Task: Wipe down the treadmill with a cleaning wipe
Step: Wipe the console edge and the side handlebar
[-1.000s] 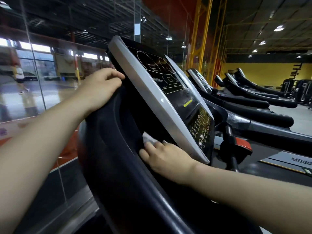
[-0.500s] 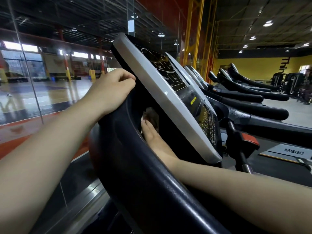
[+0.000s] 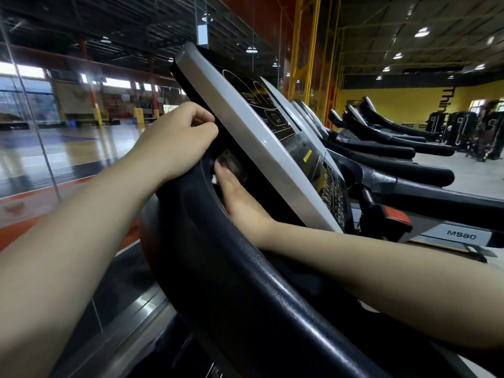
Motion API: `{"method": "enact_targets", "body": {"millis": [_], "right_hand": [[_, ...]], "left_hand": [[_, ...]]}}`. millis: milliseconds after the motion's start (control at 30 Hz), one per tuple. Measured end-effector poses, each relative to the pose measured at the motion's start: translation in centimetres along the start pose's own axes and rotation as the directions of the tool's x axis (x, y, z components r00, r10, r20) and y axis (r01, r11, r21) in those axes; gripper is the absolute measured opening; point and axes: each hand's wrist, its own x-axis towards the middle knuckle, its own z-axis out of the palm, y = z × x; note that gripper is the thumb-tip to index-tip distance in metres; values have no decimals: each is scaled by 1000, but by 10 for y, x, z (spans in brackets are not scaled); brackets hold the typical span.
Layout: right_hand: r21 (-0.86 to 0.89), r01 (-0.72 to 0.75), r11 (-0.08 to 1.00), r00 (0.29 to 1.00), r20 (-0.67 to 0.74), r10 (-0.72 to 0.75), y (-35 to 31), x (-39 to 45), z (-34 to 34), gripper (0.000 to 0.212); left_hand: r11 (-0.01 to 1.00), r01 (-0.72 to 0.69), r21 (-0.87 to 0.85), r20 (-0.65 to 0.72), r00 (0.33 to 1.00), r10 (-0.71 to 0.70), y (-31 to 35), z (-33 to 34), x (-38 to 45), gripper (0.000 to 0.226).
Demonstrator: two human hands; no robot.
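Treadmill console is filling the middle of the view, tilted, its grey edge facing you. Your left hand is curling its fingers over the top of the black handlebar, gripping it just left of the console's edge. Your right hand is reaching up into the dark gap between the handlebar and the back of the console. Its fingertips are pressing the cleaning wipe against the black surface there. The wipe is showing only as a blurred, pale grey patch just beyond the fingers, so you cannot tell whether the hand is pinching it or pushing it flat. To the right, a row of other treadmills is running toward the far yellow wall. On the left, a glass partition is standing beside the machine.
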Motion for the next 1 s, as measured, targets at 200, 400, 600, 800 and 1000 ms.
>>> {"method": "enact_targets", "body": {"millis": [200, 400, 600, 800, 1000], "right_hand": [[-580, 239, 779, 802, 570, 179, 26, -81, -15, 68], [-716, 649, 255, 737, 675, 20, 17, -86, -66, 37], [-808, 589, -8, 804, 584, 107, -27, 2, -74, 19], [-755, 630, -183, 774, 592, 223, -25, -6, -57, 41], [-546, 838, -20, 513, 775, 369, 2, -102, -66, 40]], "left_hand": [[1000, -20, -1, 21, 1000, 20, -1, -1, 0, 19], [1000, -16, -13, 27, 1000, 16, -4, 0, -1, 20], [1000, 2, -22, 13, 1000, -2, -5, 1, 0, 22], [1000, 8, -18, 11, 1000, -7, -7, 2, 1, 22], [1000, 13, -26, 30, 999, -12, -5, 0, 0, 22]]}}
